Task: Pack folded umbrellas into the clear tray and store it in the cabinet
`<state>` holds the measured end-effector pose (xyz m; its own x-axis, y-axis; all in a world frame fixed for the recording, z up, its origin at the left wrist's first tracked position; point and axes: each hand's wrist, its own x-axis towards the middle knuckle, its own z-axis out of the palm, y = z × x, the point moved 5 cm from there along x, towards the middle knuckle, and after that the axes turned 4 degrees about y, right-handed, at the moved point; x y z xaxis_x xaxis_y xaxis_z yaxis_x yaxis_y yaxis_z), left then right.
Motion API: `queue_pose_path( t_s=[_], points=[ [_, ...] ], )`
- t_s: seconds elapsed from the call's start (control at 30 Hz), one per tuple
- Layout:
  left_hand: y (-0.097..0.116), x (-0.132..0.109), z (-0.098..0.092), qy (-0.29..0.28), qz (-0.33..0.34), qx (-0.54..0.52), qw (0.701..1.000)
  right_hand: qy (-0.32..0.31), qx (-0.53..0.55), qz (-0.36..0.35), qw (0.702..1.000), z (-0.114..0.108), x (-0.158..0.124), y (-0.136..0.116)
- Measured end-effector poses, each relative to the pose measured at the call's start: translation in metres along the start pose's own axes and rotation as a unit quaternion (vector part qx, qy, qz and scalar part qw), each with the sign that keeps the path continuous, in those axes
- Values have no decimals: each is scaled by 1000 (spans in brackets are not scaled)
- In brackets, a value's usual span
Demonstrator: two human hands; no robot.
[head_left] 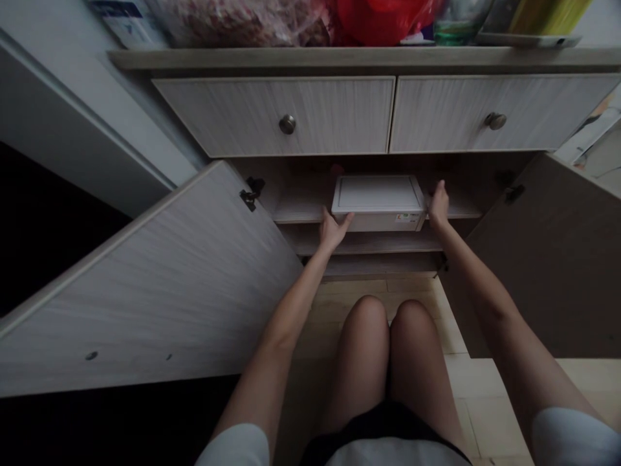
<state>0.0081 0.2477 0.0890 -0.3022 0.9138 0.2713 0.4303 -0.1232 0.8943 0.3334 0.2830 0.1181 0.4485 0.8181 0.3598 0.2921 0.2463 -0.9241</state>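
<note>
A white lidded box point(378, 193) with a small label on its front sits on the upper shelf of the open cabinet, its front sticking out past the shelf edge. My left hand point(334, 230) grips the box's left front corner, thumb across the front and fingers along the side. On the other side, my right hand point(439, 206) is upright beside the box's right end with its fingers stretched out. Whether it touches the box I cannot tell.
The left cabinet door point(160, 285) and right cabinet door point(548, 259) stand open on either side of my arms. Above are two closed drawers with round knobs point(287, 124). Bags, including a red bag point(383, 22), lie on the countertop point(339, 59). A lower shelf point(369, 242) runs beneath the box.
</note>
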Motion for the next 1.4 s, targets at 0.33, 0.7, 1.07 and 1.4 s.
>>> queue_pose_path(
  t_s=[0.33, 0.7, 1.07, 1.4],
  points=[
    [4, -38, 42, -83, 289, 352, 886, -140, -424, -363, 818, 38, -124, 17],
    [12, 0, 56, -71, 300, 353, 883, -143, -447, -353, 809, 58, -79, 15],
    [24, 52, 77, -104, 291, 362, 880, -166, -461, -316, 812, 89, -20, 26],
    [27, 84, 91, -136, 266, 379, 876, -184, -494, -300, 795, 108, 16, 34]
  ],
)
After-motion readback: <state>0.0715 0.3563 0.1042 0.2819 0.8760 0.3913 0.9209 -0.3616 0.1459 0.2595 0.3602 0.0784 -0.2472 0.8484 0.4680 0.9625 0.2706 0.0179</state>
